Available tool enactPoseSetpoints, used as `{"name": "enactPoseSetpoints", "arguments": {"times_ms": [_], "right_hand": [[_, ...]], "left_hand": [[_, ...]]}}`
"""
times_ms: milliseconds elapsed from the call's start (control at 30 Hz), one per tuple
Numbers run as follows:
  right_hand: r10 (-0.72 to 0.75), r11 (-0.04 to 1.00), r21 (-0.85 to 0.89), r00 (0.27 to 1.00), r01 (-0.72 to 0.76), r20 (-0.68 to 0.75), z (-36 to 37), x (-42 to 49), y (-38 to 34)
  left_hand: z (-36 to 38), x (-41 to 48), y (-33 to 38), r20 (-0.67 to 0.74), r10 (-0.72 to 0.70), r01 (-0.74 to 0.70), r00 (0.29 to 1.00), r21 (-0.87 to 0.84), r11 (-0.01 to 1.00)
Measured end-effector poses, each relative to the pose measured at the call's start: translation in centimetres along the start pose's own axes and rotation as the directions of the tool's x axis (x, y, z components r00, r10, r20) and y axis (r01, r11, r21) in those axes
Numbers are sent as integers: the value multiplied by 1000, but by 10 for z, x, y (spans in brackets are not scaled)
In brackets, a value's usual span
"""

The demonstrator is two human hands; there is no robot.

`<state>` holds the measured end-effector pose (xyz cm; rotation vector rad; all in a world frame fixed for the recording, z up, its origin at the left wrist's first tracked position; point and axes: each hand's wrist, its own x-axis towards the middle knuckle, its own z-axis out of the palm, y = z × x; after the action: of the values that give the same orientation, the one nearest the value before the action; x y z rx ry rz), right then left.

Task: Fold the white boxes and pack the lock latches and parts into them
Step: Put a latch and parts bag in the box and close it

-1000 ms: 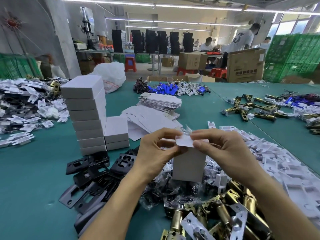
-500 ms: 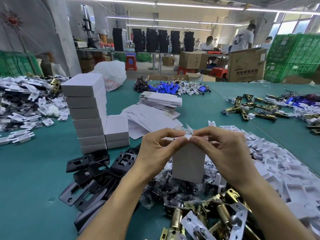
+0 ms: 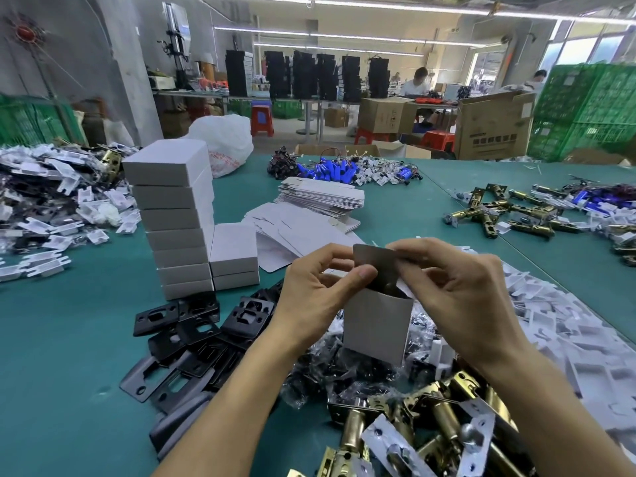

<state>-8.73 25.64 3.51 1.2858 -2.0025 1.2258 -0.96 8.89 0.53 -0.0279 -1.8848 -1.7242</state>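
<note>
A small white box [image 3: 377,327] stands upright in front of me with its top open. A dark flat plate [image 3: 373,266] sticks halfway out of that opening. My left hand [image 3: 320,294] grips the box's upper left side, thumb against the plate. My right hand [image 3: 457,290] pinches the plate's top right edge and the box's flap. Black strike plates [image 3: 192,332] lie to the left. Brass latches [image 3: 430,425] are heaped below the box. Bagged black parts [image 3: 344,370] lie under the box.
A tall stack of folded white boxes [image 3: 175,218] stands at left with a shorter stack [image 3: 234,256] beside it. Flat box blanks [image 3: 320,197] lie behind. White plastic pieces [image 3: 564,325] cover the right. More latches [image 3: 499,211] lie far right on the green table [image 3: 62,339].
The top flap that my fingers pinched over the box has come open. A dark plate now stands in the opening between my fingers.
</note>
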Motion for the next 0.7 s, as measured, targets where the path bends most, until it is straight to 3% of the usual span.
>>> {"name": "enactPoseSetpoints", "arguments": {"times_ms": [267, 433, 600, 700], "right_hand": [[-87, 984, -156, 996, 89, 22, -4, 0, -3], [-84, 987, -117, 981, 105, 174, -8, 3, -1], [92, 996, -20, 937, -91, 336, -10, 3, -2], [81, 997, -22, 962, -78, 261, -8, 3, -2]], "left_hand": [[-5, -2, -4, 108, -41, 37, 993, 37, 999], [-1, 0, -7, 88, 12, -21, 996, 106, 994], [5, 0, -9, 30, 28, -32, 999, 178, 984], [6, 0, -9, -17, -30, 32, 999, 129, 991]]}}
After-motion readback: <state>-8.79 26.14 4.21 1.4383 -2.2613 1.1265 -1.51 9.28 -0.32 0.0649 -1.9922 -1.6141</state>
